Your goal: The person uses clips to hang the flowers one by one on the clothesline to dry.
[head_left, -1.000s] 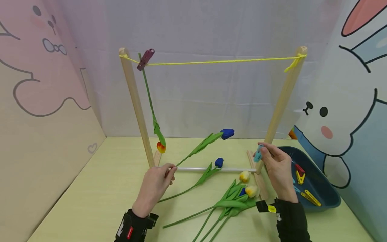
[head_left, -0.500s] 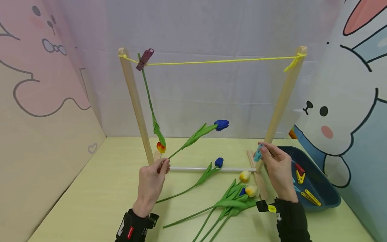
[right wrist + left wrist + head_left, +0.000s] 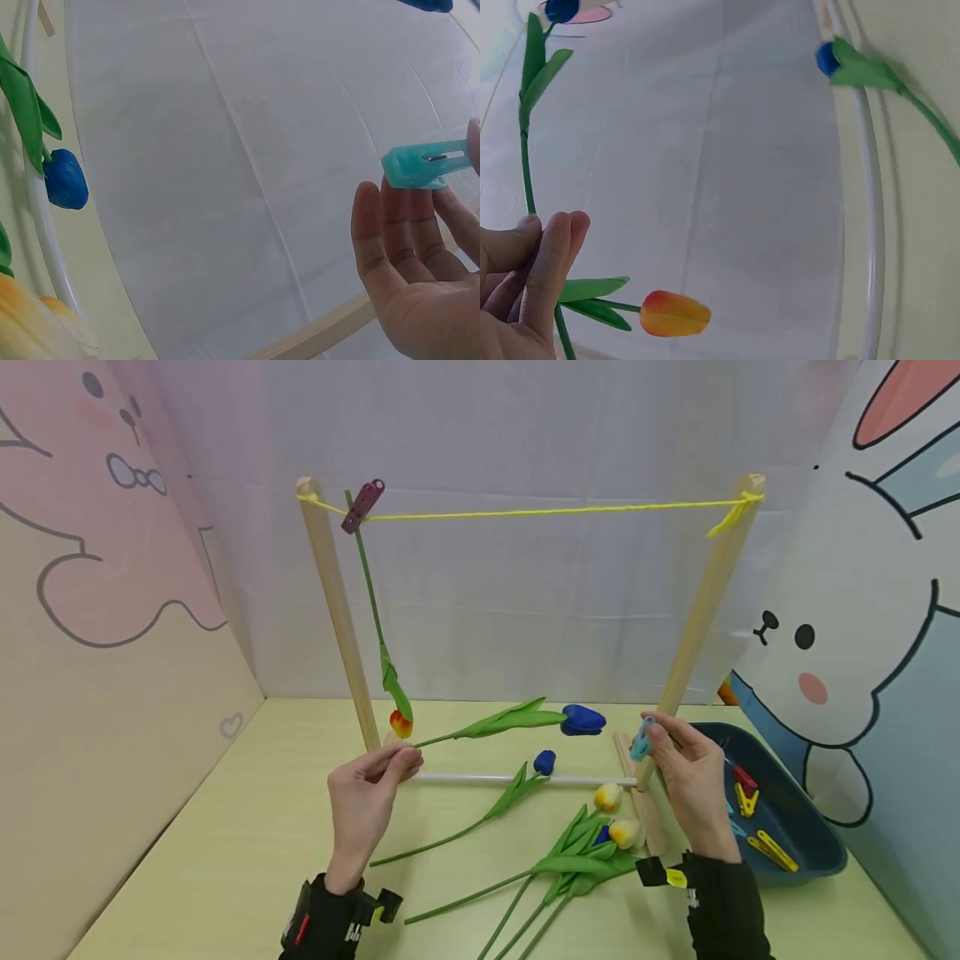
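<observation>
My left hand (image 3: 362, 806) pinches the stem of an artificial blue tulip (image 3: 583, 720) between thumb and fingers. The tulip lies nearly level in the head view, its bloom pointing right. Over by the right post, my right hand (image 3: 686, 785) pinches a light blue clothespin (image 3: 420, 165) by one end. A red-orange tulip (image 3: 401, 723) hangs head down at the left, its stem clipped by a maroon clothespin (image 3: 363, 507) to a yellow string (image 3: 540, 512). Below the held flower, another blue tulip (image 3: 544, 762) lies on the table.
Two wooden posts (image 3: 330, 585) carry the string, with a white rod (image 3: 457, 778) low between them. Several more tulips (image 3: 585, 860) lie bunched at the front. At the right stands a dark blue tub (image 3: 813, 852) with red, yellow and blue clothespins.
The left hand has shifted left and slightly up. Its blue tulip first tilted further up, then swung down to nearly level, bloom moving right. The right hand has stayed in place with its clothespin.
</observation>
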`<control>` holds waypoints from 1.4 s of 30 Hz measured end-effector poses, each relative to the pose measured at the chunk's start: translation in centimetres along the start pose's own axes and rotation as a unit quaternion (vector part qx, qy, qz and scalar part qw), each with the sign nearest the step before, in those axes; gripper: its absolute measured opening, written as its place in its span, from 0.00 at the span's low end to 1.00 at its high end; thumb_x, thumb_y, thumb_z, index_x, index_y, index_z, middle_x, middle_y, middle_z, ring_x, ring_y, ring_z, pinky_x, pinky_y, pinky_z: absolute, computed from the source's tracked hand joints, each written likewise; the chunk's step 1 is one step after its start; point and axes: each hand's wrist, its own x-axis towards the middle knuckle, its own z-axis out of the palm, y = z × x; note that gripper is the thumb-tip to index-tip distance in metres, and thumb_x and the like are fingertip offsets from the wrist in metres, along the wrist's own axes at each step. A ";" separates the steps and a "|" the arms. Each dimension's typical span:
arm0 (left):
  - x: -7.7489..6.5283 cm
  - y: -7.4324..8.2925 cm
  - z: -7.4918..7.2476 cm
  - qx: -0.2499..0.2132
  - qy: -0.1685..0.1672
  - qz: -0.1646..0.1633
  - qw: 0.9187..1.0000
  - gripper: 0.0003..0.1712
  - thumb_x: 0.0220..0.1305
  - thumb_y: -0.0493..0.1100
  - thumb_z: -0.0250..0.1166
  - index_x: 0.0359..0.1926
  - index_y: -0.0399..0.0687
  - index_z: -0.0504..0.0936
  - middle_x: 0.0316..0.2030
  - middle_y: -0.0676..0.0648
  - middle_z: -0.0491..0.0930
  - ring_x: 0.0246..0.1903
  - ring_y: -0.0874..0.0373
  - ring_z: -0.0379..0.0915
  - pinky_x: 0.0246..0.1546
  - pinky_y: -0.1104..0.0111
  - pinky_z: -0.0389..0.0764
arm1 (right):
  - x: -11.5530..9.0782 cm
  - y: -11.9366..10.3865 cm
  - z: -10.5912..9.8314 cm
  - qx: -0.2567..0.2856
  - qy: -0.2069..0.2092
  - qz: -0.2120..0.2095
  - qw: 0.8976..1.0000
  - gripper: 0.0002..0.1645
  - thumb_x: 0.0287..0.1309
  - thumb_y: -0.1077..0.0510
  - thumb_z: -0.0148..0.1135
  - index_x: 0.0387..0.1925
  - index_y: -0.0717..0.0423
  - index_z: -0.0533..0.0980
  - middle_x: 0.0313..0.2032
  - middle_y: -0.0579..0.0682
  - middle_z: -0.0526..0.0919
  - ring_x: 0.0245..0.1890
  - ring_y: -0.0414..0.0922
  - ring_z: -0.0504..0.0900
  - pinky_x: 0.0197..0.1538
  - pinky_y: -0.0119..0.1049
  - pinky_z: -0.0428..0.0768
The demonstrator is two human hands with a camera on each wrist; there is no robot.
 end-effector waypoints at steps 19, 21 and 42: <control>1.4 0.8 -1.5 -0.265 0.203 -0.100 0.937 0.09 0.60 0.26 0.68 0.41 0.23 0.84 0.32 0.42 0.90 0.32 0.56 0.90 0.39 0.67 0.85 | -0.1 0.0 0.0 -0.001 0.001 0.002 1.000 0.14 0.72 0.63 0.55 0.53 0.60 0.80 0.45 0.43 0.84 0.42 0.35 0.81 0.50 0.22 0.81; 1.4 0.8 -1.5 -0.280 0.202 -0.081 0.935 0.08 0.60 0.25 0.67 0.41 0.23 0.84 0.31 0.40 0.90 0.32 0.55 0.90 0.39 0.67 0.85 | -0.1 0.0 0.0 0.000 -0.001 0.002 1.000 0.14 0.72 0.63 0.55 0.54 0.60 0.80 0.46 0.42 0.84 0.42 0.34 0.81 0.51 0.22 0.81; 1.7 1.0 -0.9 -0.293 0.171 -0.061 0.939 0.08 0.61 0.22 0.64 0.37 0.33 0.78 0.33 0.42 0.89 0.32 0.58 0.89 0.40 0.69 0.86 | 0.1 -0.4 0.2 -0.024 -0.004 0.003 1.000 0.14 0.72 0.63 0.55 0.55 0.61 0.79 0.47 0.40 0.84 0.46 0.33 0.80 0.55 0.21 0.79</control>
